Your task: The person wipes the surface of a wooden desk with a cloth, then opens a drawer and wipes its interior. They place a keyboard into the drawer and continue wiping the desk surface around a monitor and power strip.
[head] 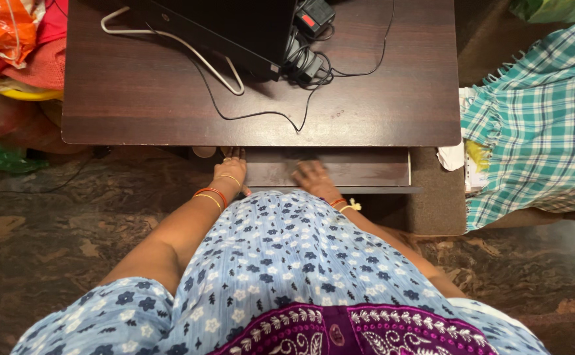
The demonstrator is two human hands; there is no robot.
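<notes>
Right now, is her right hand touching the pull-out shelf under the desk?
Touching. The head view shows the right hand lying flat on the pull-out shelf, with no gap between them.

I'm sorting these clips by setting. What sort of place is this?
Probably a room in a home: a dark wooden desk with its pull-out tray under both hands, tangled cables, and a checked cloth alongside.

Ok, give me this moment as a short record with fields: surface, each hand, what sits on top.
surface: dark brown wooden table with a pull-out shelf under its front edge
left hand: left hand rests at the shelf's left end, fingers under the tabletop
right hand: right hand lies flat on the shelf
on top: black flat device, black adapter, thin black cable, white cord
right side: teal checked cloth
</notes>
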